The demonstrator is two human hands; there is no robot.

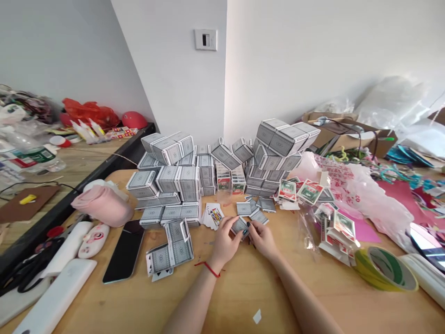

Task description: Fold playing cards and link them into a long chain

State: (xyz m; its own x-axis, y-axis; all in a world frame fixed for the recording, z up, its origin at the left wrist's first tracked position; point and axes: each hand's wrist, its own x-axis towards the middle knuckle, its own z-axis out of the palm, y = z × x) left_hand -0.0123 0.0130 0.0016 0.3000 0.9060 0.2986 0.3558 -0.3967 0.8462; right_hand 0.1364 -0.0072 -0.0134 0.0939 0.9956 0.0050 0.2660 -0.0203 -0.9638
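Between my two hands, low over the wooden table, is a playing card (238, 225) with a grey patterned back. My left hand (225, 237) pinches its left and near edges, a red string round the wrist. The fingers of my right hand (261, 237) are closed on its right side. I cannot tell whether it is one card or a few. Just beyond lie loose face-down cards (245, 208), and left of them a fanned face-up pile (212, 216). Blocks folded from cards (177, 178) are stacked at the left, with another stack (274, 153) at the right.
Left are a phone (124, 253), a pink cloth roll (102, 204) and a white power bank-like bar (57, 297). Card boxes (342, 227), a yellow tape roll (385, 269) and a plastic bag (365, 190) lie right. A folded card piece (177, 241) sits front left, a paper scrap (257, 316) in front.
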